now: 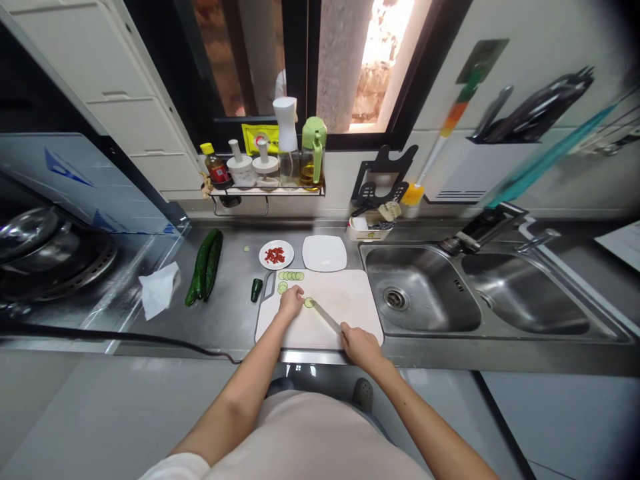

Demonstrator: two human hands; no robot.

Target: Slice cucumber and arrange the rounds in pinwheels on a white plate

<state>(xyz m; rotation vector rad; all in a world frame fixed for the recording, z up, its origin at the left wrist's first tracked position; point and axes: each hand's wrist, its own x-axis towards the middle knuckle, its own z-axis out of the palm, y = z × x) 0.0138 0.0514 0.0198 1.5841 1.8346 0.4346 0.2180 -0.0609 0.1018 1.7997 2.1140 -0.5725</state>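
Note:
A white cutting board (350,300) lies on the steel counter. My right hand (359,343) is closed round the handle of a knife (327,319), whose blade tip rests at a cucumber slice (309,303). Just left of that slice is my left hand (292,300), fingers bent together over the board; what it holds, if anything, is too small to make out. Several thin cucumber slices (291,275) form an overlapping row at the board's upper left, with more slices (283,287) below. A dark green cucumber end (257,290) lies left of the board.
Behind the board stand a plate of red pieces (275,255) and a white square plate (325,253). Whole cucumbers (205,267) and a white tissue (159,290) lie left. A double sink (425,287) is right; a bottle shelf (270,191) hangs above.

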